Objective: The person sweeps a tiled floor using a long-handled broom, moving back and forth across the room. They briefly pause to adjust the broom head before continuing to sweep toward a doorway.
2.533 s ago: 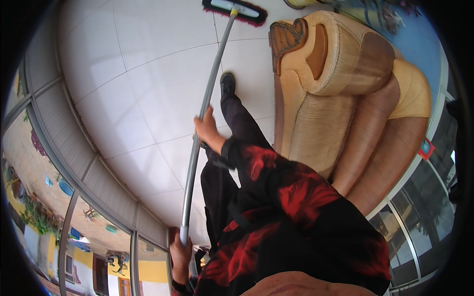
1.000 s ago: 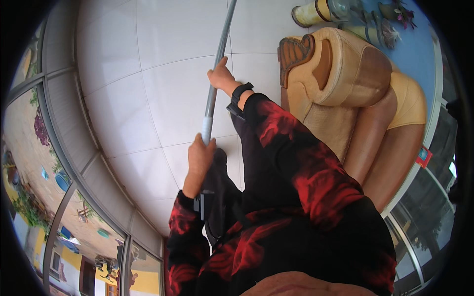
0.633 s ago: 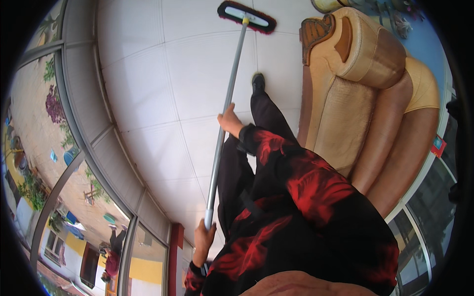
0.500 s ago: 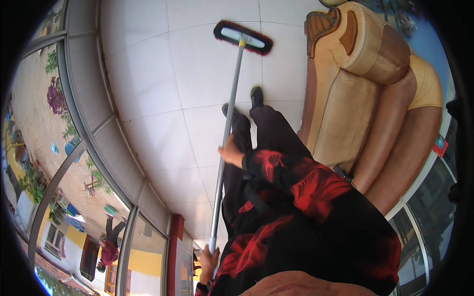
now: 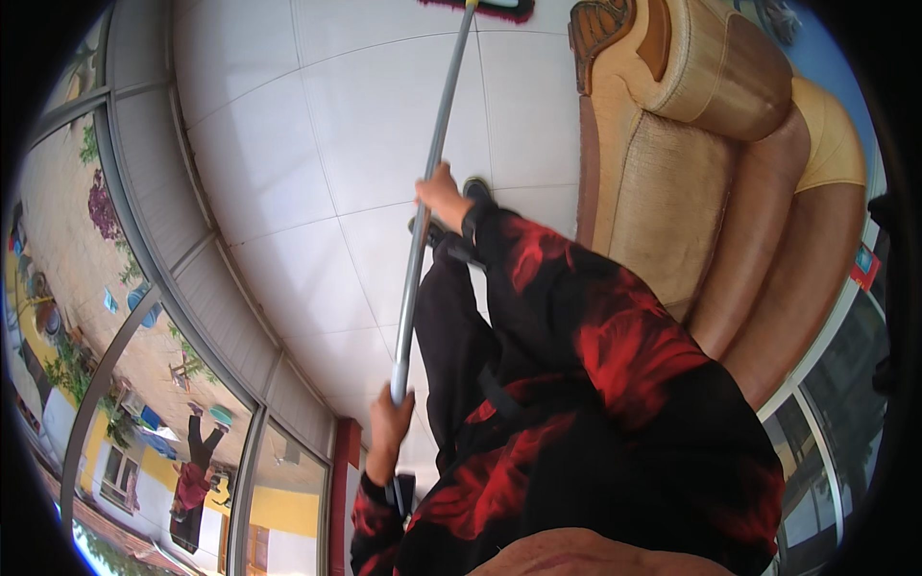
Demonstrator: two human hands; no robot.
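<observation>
On my feed I have the left hand (image 5: 389,429) clenched round the grey end of the long silver metal mop pole (image 5: 429,192), right hand (image 5: 445,193) gripping farther up. Flat, red-fringed mop head (image 5: 509,13), cut off by my view's top edge, is on the white tile floor (image 5: 274,211), left of the tan-and-brown leather sofa (image 5: 672,187).
</observation>
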